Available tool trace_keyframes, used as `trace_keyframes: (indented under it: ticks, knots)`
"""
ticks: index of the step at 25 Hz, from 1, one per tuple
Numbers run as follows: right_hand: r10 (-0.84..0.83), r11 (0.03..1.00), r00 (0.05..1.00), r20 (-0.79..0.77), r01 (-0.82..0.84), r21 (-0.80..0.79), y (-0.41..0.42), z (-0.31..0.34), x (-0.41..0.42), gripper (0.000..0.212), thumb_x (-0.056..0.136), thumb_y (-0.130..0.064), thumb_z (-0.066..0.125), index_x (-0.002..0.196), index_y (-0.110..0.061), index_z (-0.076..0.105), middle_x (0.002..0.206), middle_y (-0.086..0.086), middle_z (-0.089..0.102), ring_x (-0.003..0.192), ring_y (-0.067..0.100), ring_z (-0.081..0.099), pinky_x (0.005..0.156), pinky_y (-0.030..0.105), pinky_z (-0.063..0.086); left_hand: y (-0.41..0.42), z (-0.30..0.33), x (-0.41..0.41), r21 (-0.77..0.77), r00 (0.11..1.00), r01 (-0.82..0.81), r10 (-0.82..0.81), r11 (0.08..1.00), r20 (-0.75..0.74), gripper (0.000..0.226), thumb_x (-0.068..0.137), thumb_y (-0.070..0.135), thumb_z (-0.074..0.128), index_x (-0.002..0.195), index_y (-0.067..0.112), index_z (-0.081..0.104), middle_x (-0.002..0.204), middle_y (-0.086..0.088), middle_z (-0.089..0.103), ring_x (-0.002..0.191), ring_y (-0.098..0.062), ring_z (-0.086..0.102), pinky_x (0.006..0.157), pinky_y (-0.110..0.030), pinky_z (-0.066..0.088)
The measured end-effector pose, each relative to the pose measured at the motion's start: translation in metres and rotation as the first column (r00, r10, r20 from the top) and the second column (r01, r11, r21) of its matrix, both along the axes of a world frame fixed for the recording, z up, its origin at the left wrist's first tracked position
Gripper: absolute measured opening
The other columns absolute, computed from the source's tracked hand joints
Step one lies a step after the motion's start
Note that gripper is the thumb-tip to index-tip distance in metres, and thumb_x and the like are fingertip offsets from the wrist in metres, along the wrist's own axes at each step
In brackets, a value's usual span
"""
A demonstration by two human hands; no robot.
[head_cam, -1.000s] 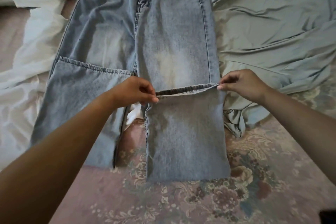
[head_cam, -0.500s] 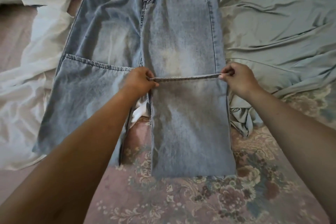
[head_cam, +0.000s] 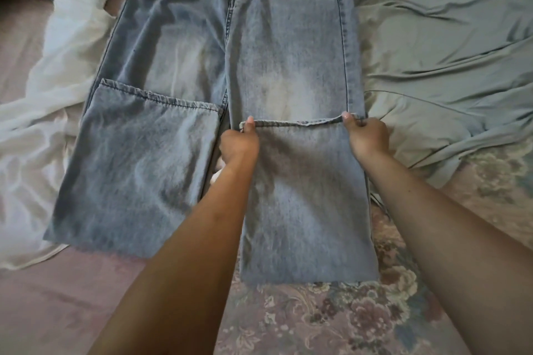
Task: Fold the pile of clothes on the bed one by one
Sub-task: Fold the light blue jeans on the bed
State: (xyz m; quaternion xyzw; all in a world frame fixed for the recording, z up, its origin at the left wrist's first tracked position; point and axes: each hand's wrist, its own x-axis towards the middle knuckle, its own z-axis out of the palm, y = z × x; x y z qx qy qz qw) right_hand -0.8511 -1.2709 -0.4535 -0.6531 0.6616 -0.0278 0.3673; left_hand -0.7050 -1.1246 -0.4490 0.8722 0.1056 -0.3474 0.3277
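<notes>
Light blue jeans (head_cam: pixel 282 46) lie flat on the bed, waistband at the top edge of the view. Both legs are folded up over themselves; the left leg's hem (head_cam: pixel 161 98) lies across its thigh. My left hand (head_cam: pixel 239 144) pinches the inner corner of the right leg's hem, and my right hand (head_cam: pixel 367 137) pinches its outer corner. The hem (head_cam: pixel 297 123) is stretched straight between them, low over the thigh part.
A crumpled white cloth (head_cam: pixel 52 72) lies left of the jeans, partly under them. A grey-green garment (head_cam: pixel 450 46) is spread out to the right. The bed cover (head_cam: pixel 331 323), pink with a floral print, shows in front.
Both hands have carried the right leg's hem further up along the jeans, away from me, and lowered it closer to the denim. The left leg's fold has not moved.
</notes>
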Motion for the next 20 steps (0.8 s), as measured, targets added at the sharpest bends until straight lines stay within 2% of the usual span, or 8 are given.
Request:
trace_keyframes:
  ticks: [3,5,8,11,13,16,18,20]
  knots:
    - [-0.111,0.991,0.986,0.126,0.120,-0.065,0.000,-0.006,-0.001,0.027,0.095,-0.032,0.054,0.084,-0.007,0.055,0.084,0.009,0.055,0.081,0.020,0.050,0.069,0.026,0.033,-0.006,-0.005,-0.006,-0.033,0.992,0.023,-0.019,0.999,0.129,0.038,0.096,0.035,0.052,0.110,0.001,0.063,0.112,-0.017,0.066,0.108,-0.034,0.058,0.087,-0.031,0.042]
    - [-0.149,0.980,0.983,0.109,0.162,-0.118,0.005,-0.008,-0.007,0.021,0.097,-0.025,0.051,0.083,-0.009,0.050,0.083,0.007,0.054,0.079,0.020,0.047,0.065,0.023,0.027,-0.001,-0.006,-0.015,-0.010,0.956,0.121,-0.114,0.993,0.271,0.032,0.098,0.032,0.048,0.107,0.004,0.061,0.110,-0.018,0.066,0.108,-0.035,0.057,0.085,-0.035,0.041]
    - [-0.045,0.967,0.999,0.031,0.051,-0.250,0.019,-0.012,-0.017,0.019,0.100,-0.020,0.044,0.085,-0.008,0.047,0.085,0.013,0.056,0.079,0.026,0.048,0.061,0.024,0.020,0.008,-0.011,-0.029,0.110,0.903,0.204,-0.230,0.973,0.362,0.032,0.101,0.033,0.040,0.112,0.006,0.053,0.115,-0.017,0.063,0.109,-0.037,0.055,0.085,-0.042,0.040]
    - [0.084,0.919,0.996,-0.013,-0.082,-0.385,0.023,-0.019,-0.013,0.023,0.101,-0.018,0.039,0.099,0.000,0.053,0.102,0.021,0.060,0.091,0.036,0.054,0.064,0.032,0.023,0.009,-0.022,-0.033,0.257,0.856,0.280,-0.362,0.925,0.368,0.031,0.104,0.024,0.029,0.123,0.002,0.038,0.127,-0.016,0.055,0.112,-0.036,0.055,0.078,-0.042,0.038]
    - [0.107,0.892,0.991,-0.075,-0.129,-0.433,0.020,-0.027,-0.007,0.027,0.102,-0.020,0.037,0.110,0.001,0.051,0.110,0.021,0.058,0.097,0.038,0.055,0.067,0.039,0.030,0.007,-0.031,-0.027,0.314,0.783,0.328,-0.443,0.891,0.437,0.019,0.104,0.019,0.029,0.114,0.002,0.029,0.116,-0.017,0.060,0.097,-0.035,0.064,0.061,-0.038,0.039]
    - [0.112,0.862,0.968,-0.226,-0.208,-0.462,0.011,-0.044,-0.005,0.031,0.103,-0.025,0.034,0.115,0.000,0.049,0.111,0.021,0.057,0.098,0.040,0.055,0.066,0.040,0.031,0.004,-0.037,-0.013,0.337,0.634,0.509,-0.610,0.792,0.476,0.023,0.089,0.030,0.035,0.091,0.008,0.034,0.064,-0.005,0.063,0.035,-0.019,0.058,0.025,-0.021,0.024]
    - [0.154,0.857,0.947,-0.282,-0.270,-0.439,0.007,-0.054,-0.003,0.033,0.103,-0.027,0.033,0.115,0.000,0.048,0.111,0.023,0.057,0.098,0.040,0.055,0.069,0.043,0.035,0.005,-0.052,-0.011,0.398,0.546,0.594,-0.714,0.699,0.439,0.026,0.084,0.034,0.035,0.089,0.009,0.037,0.054,0.000,0.057,0.026,-0.015,0.050,0.023,-0.016,0.021]
    - [0.137,0.874,0.955,-0.263,-0.241,-0.423,0.006,-0.058,0.002,0.035,0.102,-0.029,0.036,0.116,0.000,0.047,0.113,0.022,0.058,0.100,0.039,0.056,0.072,0.044,0.037,0.005,-0.056,-0.008,0.544,0.465,0.561,-0.781,0.624,0.416,0.033,0.085,0.040,0.048,0.096,0.011,0.038,0.059,0.004,0.058,0.033,-0.011,0.053,0.028,-0.018,0.031]
